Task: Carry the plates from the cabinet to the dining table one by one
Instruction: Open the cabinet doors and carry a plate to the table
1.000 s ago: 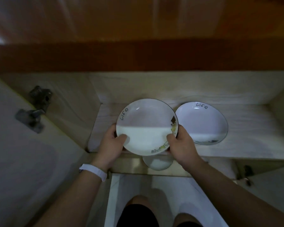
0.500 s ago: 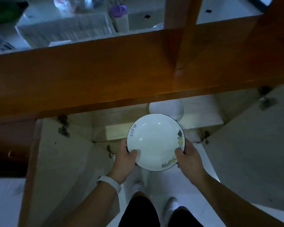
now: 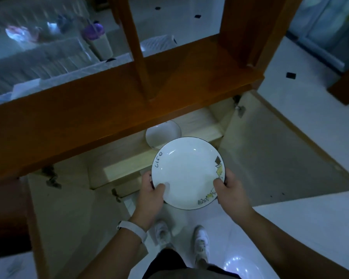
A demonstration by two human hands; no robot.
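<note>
Shoes (image 3: pixel 200 241) on the pale floor (image 3: pixel 310 214) sit nearest, with a white wristband (image 3: pixel 132 230) on the left wrist just above them. Both hands are closed on one plate (image 3: pixel 186 172). The left hand (image 3: pixel 150 196) grips its near-left rim with the thumb lying on the inner face. The right hand (image 3: pixel 233 195) grips the near-right rim, thumb over the painted border. The plate is held about level in the air, in front of the open cabinet (image 3: pixel 119 170) and clear of its shelf, so it is out and ready to be carried.

It looks like glazed ceramic: stiff, fairly weighty, and smooth enough to slip. It would likely chip or shatter if dropped or knocked against the wooden top edge (image 3: pixel 89 121). Opposite points on the rim, thumbs above and fingers beneath, seem the sound place to hold it; the fingers underneath are hidden.

Farther in, a second plate (image 3: pixel 162 133) lies on the cabinet shelf, partly under that wooden top and apart from the held one. Beyond the woodwork the scene is blurred, and no dining table can be made out.
</note>
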